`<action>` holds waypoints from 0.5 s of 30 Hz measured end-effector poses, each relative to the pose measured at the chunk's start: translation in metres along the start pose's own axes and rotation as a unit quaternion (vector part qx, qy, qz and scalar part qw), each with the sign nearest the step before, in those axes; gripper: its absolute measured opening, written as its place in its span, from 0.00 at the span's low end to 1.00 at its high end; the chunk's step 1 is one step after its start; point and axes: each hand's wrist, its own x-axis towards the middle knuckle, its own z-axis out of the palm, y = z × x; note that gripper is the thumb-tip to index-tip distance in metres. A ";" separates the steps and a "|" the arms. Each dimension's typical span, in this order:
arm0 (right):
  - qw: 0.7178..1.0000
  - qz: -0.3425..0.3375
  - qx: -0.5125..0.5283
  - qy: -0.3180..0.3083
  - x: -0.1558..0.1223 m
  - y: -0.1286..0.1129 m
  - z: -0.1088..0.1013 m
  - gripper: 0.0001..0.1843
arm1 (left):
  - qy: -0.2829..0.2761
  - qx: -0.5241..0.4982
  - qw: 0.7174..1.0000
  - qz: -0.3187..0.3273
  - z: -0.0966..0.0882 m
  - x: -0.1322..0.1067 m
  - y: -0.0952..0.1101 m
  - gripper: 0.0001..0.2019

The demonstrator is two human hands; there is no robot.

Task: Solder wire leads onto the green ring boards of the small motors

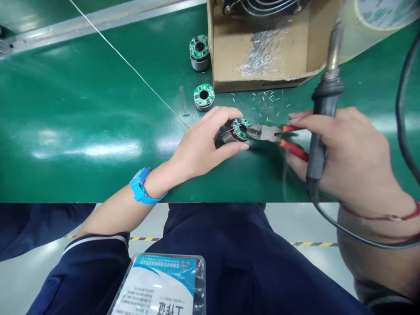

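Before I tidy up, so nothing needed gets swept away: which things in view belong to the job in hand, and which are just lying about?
Belonging:
- green-topped part, in the left hand
- red-handled cutters and soldering iron, in the right hand
- probably two similar parts nearby

Apparently lying about:
- tape roll
- black fan-like unit
- loose metal clippings

a single view looks out from the person's head, above and on the body side of the hands, facing forward and steeply down. it is close enough that the left hand (205,144) lies near mid-frame and the right hand (356,153) toward the right edge, both whole. beyond the hands it runs across the green bench (98,96) to a carton (226,54), cut off by the top edge; nearer than the hands it catches the wearer's lap (216,245) and badge (164,284).
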 end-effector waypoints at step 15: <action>0.954 0.243 -0.178 -0.012 0.029 -0.007 0.009 0.29 | 0.142 0.077 0.986 0.035 -0.039 0.025 -0.024 0.19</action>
